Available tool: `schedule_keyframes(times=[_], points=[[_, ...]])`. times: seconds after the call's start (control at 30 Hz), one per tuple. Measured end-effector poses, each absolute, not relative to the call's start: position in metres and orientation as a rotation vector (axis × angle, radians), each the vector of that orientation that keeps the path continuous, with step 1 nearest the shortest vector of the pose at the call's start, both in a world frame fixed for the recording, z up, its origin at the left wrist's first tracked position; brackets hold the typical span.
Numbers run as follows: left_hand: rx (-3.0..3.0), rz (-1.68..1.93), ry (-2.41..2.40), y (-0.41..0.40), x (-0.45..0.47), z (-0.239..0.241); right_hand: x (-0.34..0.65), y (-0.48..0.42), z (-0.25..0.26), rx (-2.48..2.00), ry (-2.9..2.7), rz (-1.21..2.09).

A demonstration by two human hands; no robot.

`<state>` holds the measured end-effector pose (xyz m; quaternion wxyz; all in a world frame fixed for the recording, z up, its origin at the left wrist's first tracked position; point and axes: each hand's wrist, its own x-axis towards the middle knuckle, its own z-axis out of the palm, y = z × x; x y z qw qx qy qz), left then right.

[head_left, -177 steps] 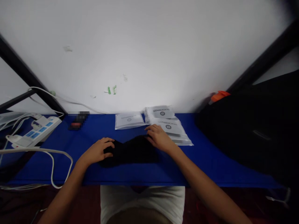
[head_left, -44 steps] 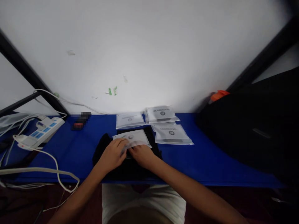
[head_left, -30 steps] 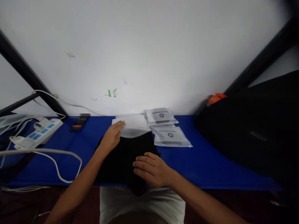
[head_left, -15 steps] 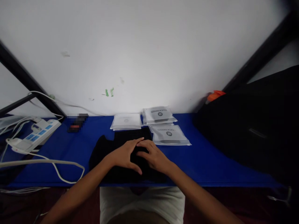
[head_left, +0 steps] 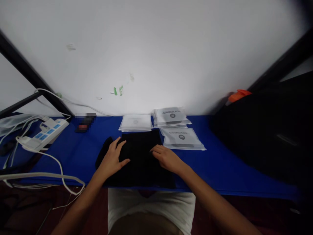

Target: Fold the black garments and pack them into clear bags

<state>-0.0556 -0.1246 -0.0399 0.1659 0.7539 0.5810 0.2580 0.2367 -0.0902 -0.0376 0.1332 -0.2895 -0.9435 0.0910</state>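
A piece of black cloth (head_left: 139,160) lies folded into a rough rectangle at the table's front edge. Its fold details are lost in the dark. My left hand (head_left: 112,160) rests on the cloth's left part, fingers spread apart and thumb pointing right. On the right part, my right hand (head_left: 167,159) has its fingers curled together against the fabric, fingertips pinching at it. Just behind the cloth are a whitish plastic zip pouch (head_left: 136,123), a small pile of printed pouches (head_left: 171,117) and a single printed pouch (head_left: 182,138) near my right hand.
A blue cover (head_left: 210,163) spans the table. At left are a white power strip (head_left: 45,133), looping white cables (head_left: 61,176) and a dark, partly pixelated object (head_left: 85,123). A large black fabric mass (head_left: 264,137) with an orange piece (head_left: 239,95) stands at right, against the wall.
My hands have parted from the middle of the cloth, the left going left and the right slightly right. The cloth now looks flatter and wider. The view has shifted slightly.
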Motion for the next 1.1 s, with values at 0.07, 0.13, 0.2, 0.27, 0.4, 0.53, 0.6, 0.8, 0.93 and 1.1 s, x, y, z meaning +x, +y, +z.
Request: schedule_keyframes(times=[0.07,0.13,0.2,0.27,0.4,0.53,0.6,0.8,0.93,1.1], points=[[2.118,0.762,1.728,-0.123,-0.064,-0.042,0.24,-0.086,-0.038,-0.807,-2.675,0.261],[2.049,0.794,1.779,-0.121,-0.078,-0.04,0.246,-0.082,-0.036,-0.764,-2.612,0.279],[1.955,0.768,1.862,-0.119,-0.094,-0.037,0.253,-0.078,-0.034,-0.735,-2.565,0.311],[1.868,0.707,1.984,-0.116,-0.112,-0.033,0.259,-0.075,-0.031,-0.731,-2.532,0.349],[1.83,0.789,2.289,-0.111,-0.137,-0.024,0.268,-0.071,-0.025,-0.733,-2.503,0.398],[2.063,1.181,2.342,-0.115,-0.126,-0.014,0.278,-0.069,-0.021,-0.812,-2.486,0.437],[2.332,1.179,2.042,-0.119,-0.108,-0.01,0.281,-0.069,-0.019,-0.877,-2.466,0.456],[2.68,0.418,1.353,-0.115,-0.074,-0.017,0.273,-0.076,-0.014,-1.02,-2.433,0.47],[2.582,0.355,1.323,-0.1,-0.087,-0.017,0.264,-0.075,-0.018,-1.104,-2.371,0.367],[2.386,0.469,1.235,-0.071,-0.092,-0.008,0.259,-0.056,-0.022,-1.388,-2.159,0.308]])
